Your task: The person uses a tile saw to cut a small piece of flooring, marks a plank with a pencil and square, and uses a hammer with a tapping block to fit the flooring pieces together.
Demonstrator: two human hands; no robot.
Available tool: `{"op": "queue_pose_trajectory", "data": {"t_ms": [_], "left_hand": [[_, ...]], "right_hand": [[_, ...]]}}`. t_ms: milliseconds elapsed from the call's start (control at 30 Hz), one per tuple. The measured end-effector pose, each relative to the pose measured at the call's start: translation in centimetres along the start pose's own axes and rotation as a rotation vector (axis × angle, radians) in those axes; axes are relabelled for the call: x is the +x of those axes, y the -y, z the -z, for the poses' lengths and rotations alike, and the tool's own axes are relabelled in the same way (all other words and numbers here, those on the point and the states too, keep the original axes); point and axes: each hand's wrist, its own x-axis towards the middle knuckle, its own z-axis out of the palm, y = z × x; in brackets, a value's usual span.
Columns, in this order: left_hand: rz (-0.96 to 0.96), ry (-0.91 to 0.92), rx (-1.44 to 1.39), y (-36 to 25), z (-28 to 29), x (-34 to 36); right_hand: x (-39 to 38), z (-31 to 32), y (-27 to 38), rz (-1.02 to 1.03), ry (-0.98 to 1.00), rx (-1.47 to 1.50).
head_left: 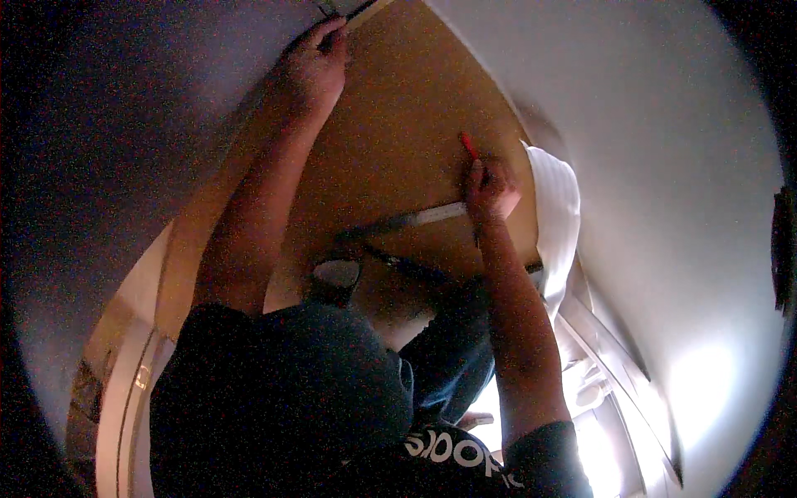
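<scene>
A large brown board (398,108) stands ahead of me between pale walls. My left hand (314,62) reaches up to its far top edge, fingers curled over the edge beside a pale strip (368,12). My right hand (490,189) holds a red pencil (469,146) with its tip against the board's right side. Just under that hand a metal ruler (411,221) lies across the board, slanting down to the left. Whether the right hand also presses on the ruler is unclear.
My dark shoe (336,278) and blue-jeaned leg (452,353) are below the ruler. White ribbed material (558,207) hangs at the board's right edge. White trim and a bright doorway (610,373) sit lower right. A pale curved frame (124,390) is lower left.
</scene>
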Motion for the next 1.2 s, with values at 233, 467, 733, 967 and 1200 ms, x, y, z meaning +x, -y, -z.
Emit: {"op": "queue_pose_trajectory", "data": {"t_ms": [233,467,733,967,1200], "left_hand": [[-0.069,-0.078,-0.079,0.2,-0.4,0.2],[-0.195,-0.231,-0.086,2.7,-2.9,1.1],[-0.103,-0.107,0.027,2.4,-2.2,0.6],[-0.176,-0.157,-0.118,3.3,-1.8,-0.2],[0.363,0.269,-0.227,-0.1,-0.1,1.0]], "right_hand": [[-1.9,-1.1,-1.6,-0.132,0.052,0.026],[-4.2,-4.2,-6.0,-0.185,-0.002,0.069],[0.3,-1.3,-0.2,-0.092,0.097,-0.099],[2.1,0.2,2.5,-0.112,0.107,-0.004],[1.3,-0.7,0.7,-0.082,0.038,0.005]]}}
